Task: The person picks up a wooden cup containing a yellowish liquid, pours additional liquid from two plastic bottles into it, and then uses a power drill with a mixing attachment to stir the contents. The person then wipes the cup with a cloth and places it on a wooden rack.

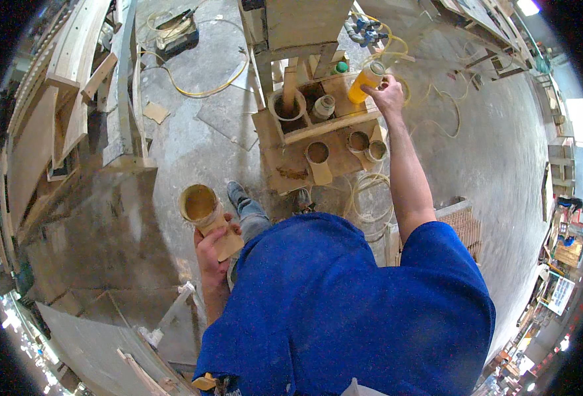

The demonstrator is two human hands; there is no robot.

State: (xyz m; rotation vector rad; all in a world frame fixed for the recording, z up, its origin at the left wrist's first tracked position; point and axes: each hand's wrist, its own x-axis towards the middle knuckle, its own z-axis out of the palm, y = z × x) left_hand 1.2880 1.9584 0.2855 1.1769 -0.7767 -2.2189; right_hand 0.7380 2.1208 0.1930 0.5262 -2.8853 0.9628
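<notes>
My left hand [215, 240] grips a round tan cup [199, 203] by its flat wooden handle [229, 247], nine o'clock; my right hand [388, 96] is pinching a clear cylindrical bottle of amber liquid [358, 92], one o'clock. Both grabbed, no pouring yet.

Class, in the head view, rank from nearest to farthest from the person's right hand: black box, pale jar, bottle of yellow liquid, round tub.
1. Bottle of yellow liquid, held in the right hand
2. Pale jar, left of it in the wooden tray
3. Round tub, at the tray's left end
4. Black box, on the floor, upper left
</notes>
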